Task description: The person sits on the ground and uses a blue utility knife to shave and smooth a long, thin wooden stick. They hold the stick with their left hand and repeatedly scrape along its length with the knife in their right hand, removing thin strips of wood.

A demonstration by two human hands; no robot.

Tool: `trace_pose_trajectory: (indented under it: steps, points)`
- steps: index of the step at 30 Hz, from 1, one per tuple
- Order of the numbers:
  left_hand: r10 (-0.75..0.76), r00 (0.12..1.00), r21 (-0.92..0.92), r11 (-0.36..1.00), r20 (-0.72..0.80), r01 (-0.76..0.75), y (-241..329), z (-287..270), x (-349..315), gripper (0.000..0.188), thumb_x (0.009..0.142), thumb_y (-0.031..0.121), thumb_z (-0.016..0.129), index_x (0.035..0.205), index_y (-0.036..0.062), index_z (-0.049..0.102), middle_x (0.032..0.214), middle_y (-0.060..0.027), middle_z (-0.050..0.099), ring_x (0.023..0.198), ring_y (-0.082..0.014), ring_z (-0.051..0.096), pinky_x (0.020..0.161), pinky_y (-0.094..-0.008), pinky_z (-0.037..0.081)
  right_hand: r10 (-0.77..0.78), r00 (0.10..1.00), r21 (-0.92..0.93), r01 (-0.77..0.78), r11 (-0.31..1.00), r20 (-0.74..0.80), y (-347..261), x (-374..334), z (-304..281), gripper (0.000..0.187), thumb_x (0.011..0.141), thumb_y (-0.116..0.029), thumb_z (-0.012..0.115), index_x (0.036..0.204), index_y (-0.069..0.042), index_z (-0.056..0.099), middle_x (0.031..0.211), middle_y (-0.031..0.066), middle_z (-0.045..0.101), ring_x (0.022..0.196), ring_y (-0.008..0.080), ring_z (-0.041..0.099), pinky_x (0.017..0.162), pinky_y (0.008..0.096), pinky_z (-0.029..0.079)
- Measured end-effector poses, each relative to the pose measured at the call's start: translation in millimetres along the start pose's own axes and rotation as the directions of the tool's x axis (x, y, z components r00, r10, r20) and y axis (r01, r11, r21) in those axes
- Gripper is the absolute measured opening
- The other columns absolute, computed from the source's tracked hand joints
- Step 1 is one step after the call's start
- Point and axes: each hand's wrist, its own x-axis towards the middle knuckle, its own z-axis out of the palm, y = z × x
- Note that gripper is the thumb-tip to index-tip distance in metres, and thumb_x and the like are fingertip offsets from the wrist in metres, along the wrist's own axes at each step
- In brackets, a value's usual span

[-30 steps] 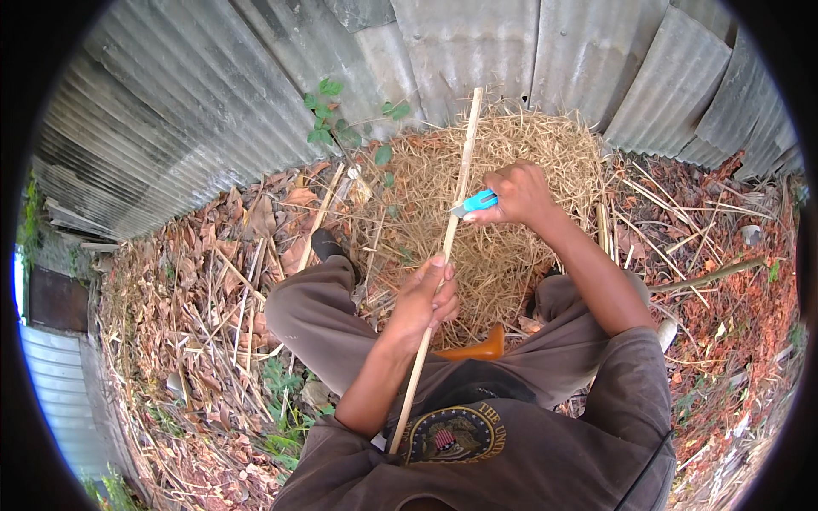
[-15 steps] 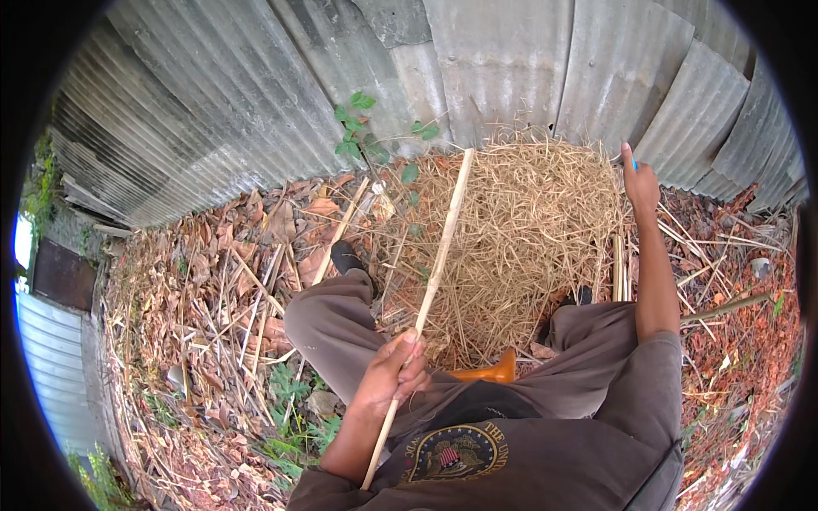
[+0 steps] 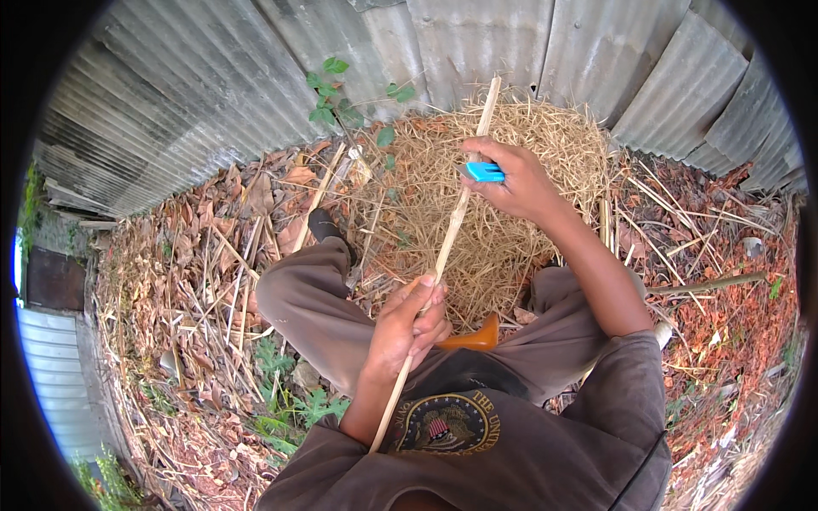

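Observation:
A long pale wooden stick (image 3: 451, 232) slants upward from beside my left forearm toward the metal wall. My left hand (image 3: 405, 328) is wrapped round its lower part. Farther up, my right hand (image 3: 524, 186) is closed on a blue box cutter (image 3: 485, 173), which lies against the stick. The right thumb and fingers reach around the stick there. Whether the blade is cutting into the wood is too small to tell. Beyond and beneath the stick spreads a heap of thin straw-coloured shavings (image 3: 545, 140), between my bent legs.
A corrugated metal wall (image 3: 477, 47) closes off the far side. An orange object (image 3: 474, 335) lies between my thighs. Dry leaves (image 3: 204, 255) and loose sticks cover the ground at left. A green climbing plant (image 3: 328, 94) grows by the wall, and a thin branch (image 3: 716, 283) lies at right.
My right hand has swung left from near the wall to the stick, bringing the blue box cutter against it. The left hand still grips the stick and has moved slightly up and right.

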Motion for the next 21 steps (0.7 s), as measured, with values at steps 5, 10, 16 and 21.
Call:
trace_pose_trajectory:
  steps: [5, 10, 16, 21]
  points:
    - [-0.013, 1.000, -0.002, 1.000, 0.015, 0.013, 1, 0, -1, 0.026, 0.103, 0.025, 0.037, 0.086, 0.0076, 0.046, 0.049, 0.0062, 0.031, 0.032, -0.0047, 0.023, 0.042, -0.0201, 0.025, 0.074, 0.997, 0.058, -0.071, 0.996, -0.037, 21, -19, 17, 0.040, 0.079, -0.030, 0.073, 0.113, -0.014, 0.059, 0.086, 0.0131, 0.068, 0.066, 0.0276, 0.066, 0.057, 0.0366, 0.050]
    - [0.084, 0.994, 0.227, 0.972, -0.064, -0.067, -1, -6, 0, 0.027, 0.102, 0.026, 0.039, 0.087, 0.0062, 0.048, 0.049, 0.0052, 0.032, 0.033, -0.0046, 0.025, 0.037, -0.0203, 0.023, 0.077, 0.995, 0.004, -0.077, 0.997, -0.070, -3, -13, 12, 0.046, 0.079, -0.035, 0.072, 0.119, -0.017, 0.058, 0.087, 0.0135, 0.068, 0.066, 0.0279, 0.067, 0.057, 0.0363, 0.051]
    - [0.242, 0.969, 0.571, 0.802, -0.038, -0.178, 9, -15, -3, 0.027, 0.103, 0.026, 0.037, 0.091, 0.0053, 0.048, 0.054, 0.0037, 0.037, 0.038, -0.0037, 0.031, 0.034, -0.0199, 0.027, 0.126, 0.992, -0.227, -0.123, 0.966, -0.001, -20, -19, 6, 0.070, 0.070, -0.068, 0.066, 0.107, -0.008, 0.062, 0.074, 0.0118, 0.067, 0.059, 0.0287, 0.065, 0.053, 0.0409, 0.050]
    - [0.271, 0.962, 0.540, 0.813, -0.019, -0.218, 10, -19, -4, 0.028, 0.103, 0.027, 0.035, 0.091, 0.0051, 0.048, 0.053, 0.0034, 0.037, 0.037, -0.0040, 0.031, 0.034, -0.0195, 0.028, 0.037, 0.994, -0.243, -0.011, 0.970, 0.100, -24, -24, 21, 0.065, 0.068, -0.074, 0.061, 0.070, -0.009, 0.057, 0.053, 0.0054, 0.055, 0.048, 0.0268, 0.060, 0.045, 0.0393, 0.045]
